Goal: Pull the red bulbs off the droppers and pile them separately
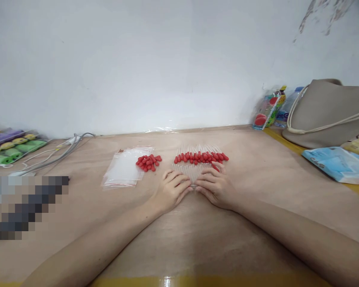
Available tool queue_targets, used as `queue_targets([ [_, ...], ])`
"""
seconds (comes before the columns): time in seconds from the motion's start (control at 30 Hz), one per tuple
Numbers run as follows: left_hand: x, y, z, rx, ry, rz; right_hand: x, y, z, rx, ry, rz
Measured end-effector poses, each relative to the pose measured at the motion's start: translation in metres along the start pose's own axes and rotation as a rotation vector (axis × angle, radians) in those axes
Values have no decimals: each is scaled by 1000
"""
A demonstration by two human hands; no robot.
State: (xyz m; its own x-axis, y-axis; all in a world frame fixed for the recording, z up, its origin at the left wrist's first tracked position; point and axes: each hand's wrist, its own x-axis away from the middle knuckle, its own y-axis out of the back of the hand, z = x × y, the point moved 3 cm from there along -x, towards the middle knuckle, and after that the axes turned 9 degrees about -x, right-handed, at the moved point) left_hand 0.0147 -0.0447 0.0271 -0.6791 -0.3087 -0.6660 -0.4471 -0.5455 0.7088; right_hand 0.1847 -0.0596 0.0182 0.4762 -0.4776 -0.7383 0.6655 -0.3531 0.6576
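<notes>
Pale wall behind, brown-covered counter below. Left hand and right hand flank a row of clear tubes, fingers bent against them; whether either grip is closed on them, I can't tell. Just beyond lies a row of red bulbs with clear stems. Off left, loose red bulbs overlap the clear bags' edge.
</notes>
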Motion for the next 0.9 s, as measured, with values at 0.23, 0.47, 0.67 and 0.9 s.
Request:
queue_targets([
  [0.23,0,2,-4,-63,-59,-50,-1,-4,7,-44,49,-9],
  [0.47,-4,5,-7,-114,-104,4,-1,-4,10,-119,146,-32],
  [0.67,-2,5,-5,-86,-100,47,4,-3,8,-96,226,-48],
  [0.9,-2,8,-5,-56,-103,89,14,-4,4,-89,252,-47],
])
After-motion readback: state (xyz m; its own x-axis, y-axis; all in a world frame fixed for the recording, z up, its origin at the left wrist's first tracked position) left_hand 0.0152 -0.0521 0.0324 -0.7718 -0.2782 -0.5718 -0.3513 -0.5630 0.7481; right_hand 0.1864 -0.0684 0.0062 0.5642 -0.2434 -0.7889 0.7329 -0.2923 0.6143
